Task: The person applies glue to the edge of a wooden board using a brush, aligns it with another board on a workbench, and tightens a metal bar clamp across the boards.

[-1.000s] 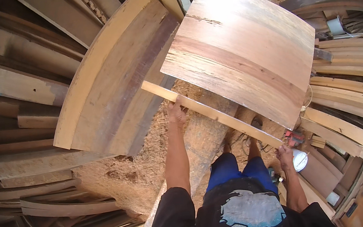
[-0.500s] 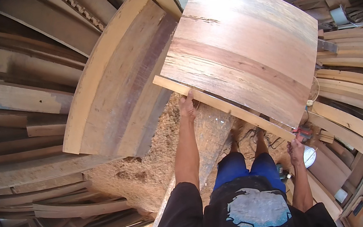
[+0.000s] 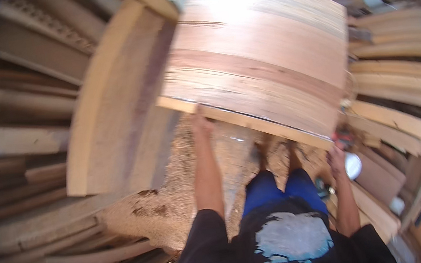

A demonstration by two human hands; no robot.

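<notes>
- Above the sawdust-covered floor (image 3: 177, 200), held out in front of you: one large wooden panel (image 3: 260, 65), made of boards joined edge to edge, pale with a reddish band across its middle. It is tilted, near edge low, far edge raised away from you.
- Your left hand (image 3: 200, 124): at the panel's near edge, toward its left corner, arm stretched forward. Fingers look closed on or pressed under the edge; blur keeps the exact hold from being told.
- Your right hand (image 3: 336, 154): at the panel's near right corner, closed against the underside of the edge as far as can be seen.
- Handling, by judgement: stiff, broad and likely heavy; it will not flex, but its width makes it apt to swing or tip. Rough sawn edges may splinter; grip wide apart along the near edge, palms under.
- Left of the panel: a long thick plank (image 3: 112, 118) leaning at a slant, with further stacked timber (image 3: 12, 138) beyond it.
- Right of the panel: curved boards (image 3: 403, 83) piled in layers.
- Below the panel's right corner: a small round white object (image 3: 353, 165), kind unclear.
</notes>
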